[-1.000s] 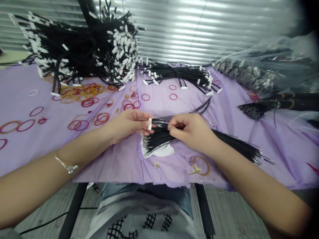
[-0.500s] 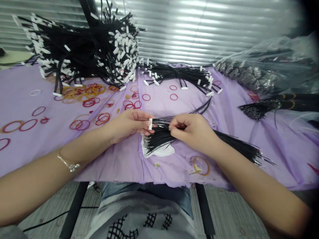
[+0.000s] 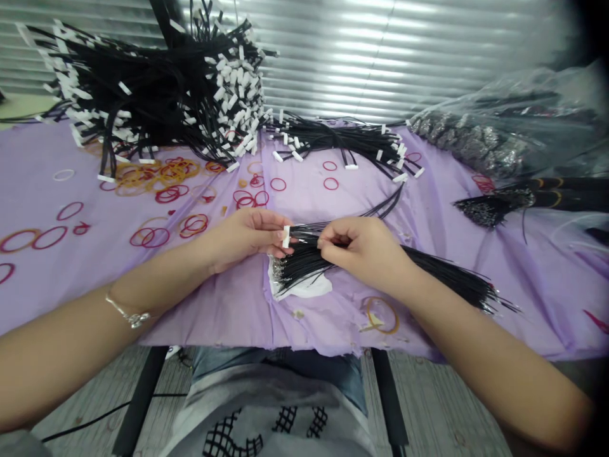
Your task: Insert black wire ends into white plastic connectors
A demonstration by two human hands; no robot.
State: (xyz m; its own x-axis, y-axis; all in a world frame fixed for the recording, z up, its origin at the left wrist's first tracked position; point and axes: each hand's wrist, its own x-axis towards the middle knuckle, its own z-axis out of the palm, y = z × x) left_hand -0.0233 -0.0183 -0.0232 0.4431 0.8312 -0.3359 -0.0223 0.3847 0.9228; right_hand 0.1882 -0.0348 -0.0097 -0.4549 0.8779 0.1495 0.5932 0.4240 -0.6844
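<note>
My left hand [image 3: 259, 233] pinches a small white connector [image 3: 286, 237] between thumb and fingers. Several thin black wires run from the connector's right side toward my right hand [image 3: 359, 251]. The thumb and forefinger of that hand are closed on a thin black wire [image 3: 308, 240], a short way right of the connector. Its far end leads toward the connector; whether it sits inside cannot be made out. Below both hands lies a bundle of loose black wires [image 3: 304, 270] with metal-tipped ends, partly on a white sheet [image 3: 309, 287]. My right hand and forearm hide the bundle's middle.
A tall heap of black cables with white connectors [image 3: 157, 95] stands back left, a smaller tied bundle [image 3: 337, 138] beside it. Red and yellow rubber bands [image 3: 166, 171] lie scattered on the purple cloth [image 3: 228, 304]. Plastic-bagged wires [image 3: 480, 143] and dark wire bundles [image 3: 499, 203] are at right.
My right hand has moved slightly left, bringing the wire closer to the connector. My left hand keeps its pinch on the connector. The whole view has shifted a little.
</note>
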